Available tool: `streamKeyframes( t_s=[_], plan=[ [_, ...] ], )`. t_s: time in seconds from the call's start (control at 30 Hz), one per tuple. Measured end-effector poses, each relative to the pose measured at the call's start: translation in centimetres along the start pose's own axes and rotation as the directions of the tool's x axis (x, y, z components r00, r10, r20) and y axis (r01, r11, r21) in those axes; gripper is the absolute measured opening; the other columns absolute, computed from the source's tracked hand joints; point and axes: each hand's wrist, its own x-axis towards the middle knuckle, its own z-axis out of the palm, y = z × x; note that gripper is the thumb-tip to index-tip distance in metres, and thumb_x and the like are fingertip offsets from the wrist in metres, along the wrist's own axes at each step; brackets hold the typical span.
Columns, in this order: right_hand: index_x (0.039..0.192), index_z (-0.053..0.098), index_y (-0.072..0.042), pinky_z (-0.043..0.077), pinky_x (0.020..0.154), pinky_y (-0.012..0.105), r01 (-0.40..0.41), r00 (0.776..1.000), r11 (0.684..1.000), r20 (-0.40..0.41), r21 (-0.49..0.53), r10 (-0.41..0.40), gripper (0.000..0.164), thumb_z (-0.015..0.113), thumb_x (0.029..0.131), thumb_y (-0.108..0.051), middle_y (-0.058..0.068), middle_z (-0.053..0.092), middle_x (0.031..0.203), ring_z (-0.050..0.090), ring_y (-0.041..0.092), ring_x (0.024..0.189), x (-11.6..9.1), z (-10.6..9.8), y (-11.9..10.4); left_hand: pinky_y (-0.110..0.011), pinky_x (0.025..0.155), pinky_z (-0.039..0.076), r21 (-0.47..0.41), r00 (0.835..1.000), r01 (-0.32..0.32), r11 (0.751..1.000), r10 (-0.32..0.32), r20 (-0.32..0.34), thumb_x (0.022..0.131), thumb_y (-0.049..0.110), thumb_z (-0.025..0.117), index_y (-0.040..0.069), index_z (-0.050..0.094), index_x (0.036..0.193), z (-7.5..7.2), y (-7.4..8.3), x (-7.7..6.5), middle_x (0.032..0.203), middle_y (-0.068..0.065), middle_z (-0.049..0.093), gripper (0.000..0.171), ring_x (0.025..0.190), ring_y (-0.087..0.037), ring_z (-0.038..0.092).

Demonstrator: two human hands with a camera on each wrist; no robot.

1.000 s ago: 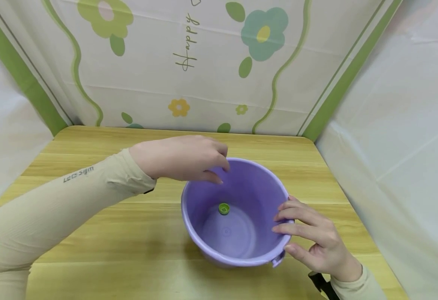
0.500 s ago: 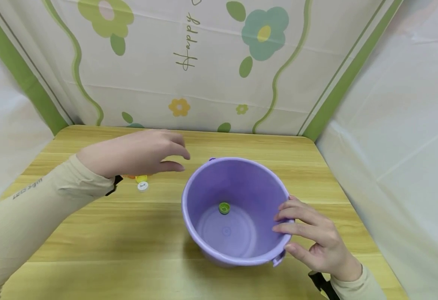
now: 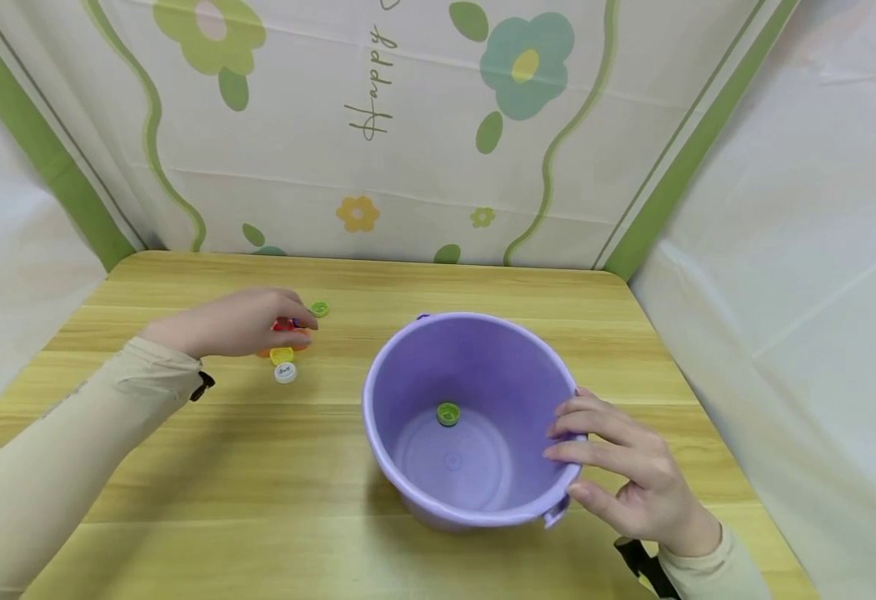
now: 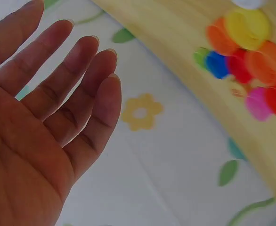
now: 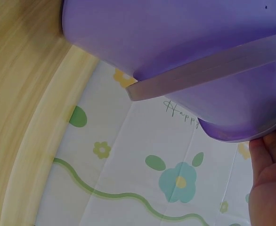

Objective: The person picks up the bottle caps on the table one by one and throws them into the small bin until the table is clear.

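Left hand [image 3: 231,323], fingers relaxed, empty, has shifted to caps [image 3: 282,356] at centre left, seemingly within picking reach; right hand [image 3: 636,475] grips bucket [image 3: 498,358], lower right.

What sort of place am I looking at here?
Probably a small screened-off tabletop workspace indoors: a wood-grain table stands against a flower-printed cloth backdrop, and white sheeting closes in both sides. What lies beyond the cloth can't be seen.
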Motion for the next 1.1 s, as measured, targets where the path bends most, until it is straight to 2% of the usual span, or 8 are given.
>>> streamKeyframes(
  t_s=[0.13,0.27,0.43,0.57,0.73,1.1],
  plan=[
    [0.093,0.073,0.007,0.036,0.11,0.046,0.002,1.0,1.0,0.001,-0.006,-0.002,0.024,0.066,0.096,-0.016,0.024,0.065,0.094,0.059,0.034,0.1,-0.1,0.0,0.1,-0.04,0.08,0.053,-0.062,0.995,0.104,0.993,-0.103,0.017,0.091,0.021,0.074,0.009,0.075,0.11,1.0,-3.9,-0.3,0.104,-0.003,0.069,0.022,0.087,-0.014,0.061],
    [0.093,0.072,0.007,0.037,0.11,0.046,0.003,1.0,1.0,0.0,-0.011,-0.003,0.025,0.066,0.096,-0.017,0.024,0.065,0.094,0.06,0.034,0.101,-0.1,0.0,0.1,-0.04,0.078,0.052,-0.105,0.981,0.195,0.975,-0.192,0.041,0.091,0.015,0.073,0.005,0.074,0.113,1.8,-7.4,-1.1,0.105,-0.005,0.07,0.025,0.086,-0.018,0.06],
    [0.092,0.073,0.007,0.037,0.109,0.045,0.005,1.0,1.0,-0.004,-0.013,-0.005,0.024,0.066,0.096,-0.017,0.024,0.066,0.094,0.06,0.034,0.101,-0.2,0.0,0.2,-0.048,0.086,0.051,-0.131,0.967,0.254,0.958,-0.251,0.038,0.089,0.012,0.075,0.003,0.07,0.121,2.8,-10.2,-2.2,0.117,-0.014,0.068,0.033,0.099,-0.029,0.062],
    [0.092,0.073,0.006,0.038,0.109,0.045,0.003,1.0,1.0,-0.005,-0.015,-0.003,0.025,0.066,0.096,-0.017,0.024,0.065,0.094,0.06,0.034,0.1,-0.2,0.0,0.2,-0.053,0.089,0.05,-0.142,0.965,0.264,0.954,-0.263,0.024,0.088,0.013,0.076,0.003,0.068,0.125,3.3,-11.3,-2.6,0.123,-0.018,0.065,0.039,0.104,-0.034,0.061],
    [0.092,0.073,0.006,0.038,0.108,0.045,-0.001,1.0,1.0,-0.001,-0.022,0.001,0.025,0.065,0.096,-0.018,0.023,0.066,0.094,0.06,0.035,0.098,-0.3,-0.1,0.2,-0.052,0.087,0.051,-0.133,0.961,0.275,0.952,-0.274,0.025,0.086,0.015,0.078,0.002,0.069,0.121,3.7,-11.9,-2.6,0.119,-0.02,0.065,0.038,0.099,-0.032,0.061],
    [0.093,0.073,0.006,0.037,0.109,0.046,-0.004,1.0,1.0,0.01,-0.027,0.004,0.025,0.065,0.096,-0.018,0.023,0.066,0.095,0.06,0.036,0.098,-0.5,-0.3,0.2,-0.052,0.087,0.052,-0.128,0.965,0.259,0.957,-0.25,0.076,0.086,0.009,0.077,0.002,0.074,0.111,4.3,-12.7,-1.6,0.108,-0.013,0.07,0.026,0.094,-0.027,0.064]
  ],
)
